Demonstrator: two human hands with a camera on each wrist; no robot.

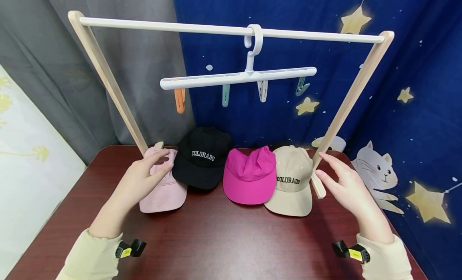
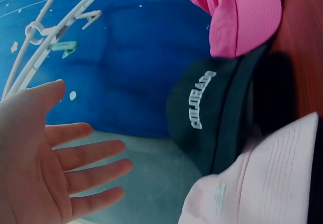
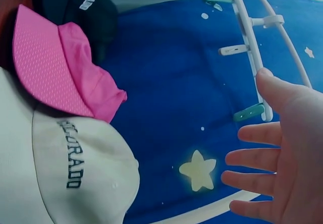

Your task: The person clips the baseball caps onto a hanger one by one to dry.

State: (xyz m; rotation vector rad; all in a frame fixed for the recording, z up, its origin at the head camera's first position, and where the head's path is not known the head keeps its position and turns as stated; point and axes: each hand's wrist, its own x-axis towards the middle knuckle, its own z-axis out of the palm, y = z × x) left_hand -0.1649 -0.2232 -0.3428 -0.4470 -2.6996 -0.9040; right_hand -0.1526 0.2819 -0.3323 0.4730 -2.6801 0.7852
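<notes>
My left hand (image 1: 135, 179) is held above the light pink cap (image 1: 164, 199), fingers apart and nothing in them; the left wrist view shows its bare palm. On the other side, my right hand (image 1: 348, 187) hovers beside the foot of the rack's right post (image 1: 341, 111), fingers spread and holding nothing. Between the hands sit a black cap (image 1: 202, 169) lettered COLORADO, a bright pink cap (image 1: 249, 191) and a beige cap (image 1: 294, 195), also lettered COLORADO. The bright pink cap overlaps the beige one's edge.
A white hanger (image 1: 238, 78) hooks over the wooden rack's top bar (image 1: 162, 26). Along it hang an orange clip (image 1: 179, 100), two green ones and a white clip (image 1: 262, 91). The caps lie on a reddish-brown table (image 1: 216, 240), with grey and blue curtains behind.
</notes>
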